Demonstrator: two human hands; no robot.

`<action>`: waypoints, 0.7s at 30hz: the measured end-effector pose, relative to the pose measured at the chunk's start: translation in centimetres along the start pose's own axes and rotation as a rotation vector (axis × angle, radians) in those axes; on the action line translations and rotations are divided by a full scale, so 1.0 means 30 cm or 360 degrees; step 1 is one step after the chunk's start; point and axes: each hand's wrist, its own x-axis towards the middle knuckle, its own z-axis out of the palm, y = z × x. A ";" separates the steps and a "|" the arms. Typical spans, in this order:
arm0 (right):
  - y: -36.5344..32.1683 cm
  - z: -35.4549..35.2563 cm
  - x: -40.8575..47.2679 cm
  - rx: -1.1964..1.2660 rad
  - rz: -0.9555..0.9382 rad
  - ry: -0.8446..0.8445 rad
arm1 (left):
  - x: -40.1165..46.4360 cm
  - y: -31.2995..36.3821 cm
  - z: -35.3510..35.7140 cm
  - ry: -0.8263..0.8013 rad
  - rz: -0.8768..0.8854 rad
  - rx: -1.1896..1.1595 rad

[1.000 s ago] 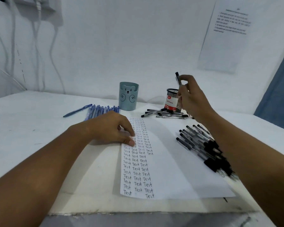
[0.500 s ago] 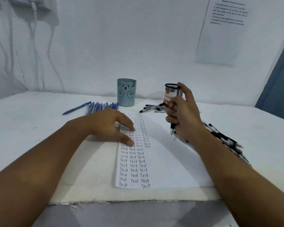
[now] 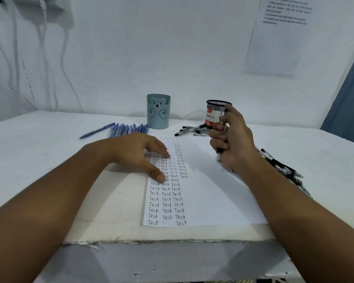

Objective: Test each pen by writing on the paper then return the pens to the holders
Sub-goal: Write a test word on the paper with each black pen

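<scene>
I am in a small work room: a white desk (image 3: 49, 144) against bare white walls, a printed notice (image 3: 282, 33) taped up at 1 o'clock, cables (image 3: 47, 58) at 11.

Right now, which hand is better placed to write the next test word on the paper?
The right hand: it already grips a pen above the paper. The left hand lies flat, pressing the paper down.

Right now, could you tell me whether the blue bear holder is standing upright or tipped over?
Upright: the blue bear holder stands on its base with its open rim facing up, beside the blue pens.
</scene>
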 end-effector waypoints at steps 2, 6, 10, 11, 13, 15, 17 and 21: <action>-0.004 -0.005 0.000 0.0101 0.0067 -0.0014 | 0.001 0.003 0.000 -0.0003 0.0006 0.0009; -0.010 -0.009 -0.002 0.0155 0.0129 -0.0034 | 0.004 0.002 -0.001 -0.0017 0.0009 -0.0001; -0.011 -0.019 0.005 0.0205 0.0083 -0.0028 | 0.003 -0.004 -0.002 -0.0054 0.0004 -0.0020; -0.006 -0.016 0.004 0.0224 0.0054 -0.0053 | 0.002 -0.004 -0.002 -0.0067 0.0002 -0.0014; 0.008 -0.007 0.002 0.0175 -0.0027 -0.0146 | -0.001 -0.002 -0.003 -0.0086 -0.0007 -0.0006; 0.028 -0.003 -0.002 -0.0105 -0.0099 -0.0241 | -0.004 0.000 -0.004 -0.0096 -0.0013 0.0000; 0.036 -0.007 -0.008 -0.0544 -0.0167 -0.0224 | -0.009 0.003 -0.004 -0.0109 -0.0020 0.0010; 0.035 -0.005 -0.038 -0.0906 -0.0229 -0.0268 | -0.014 0.007 -0.006 -0.0135 -0.0025 0.0017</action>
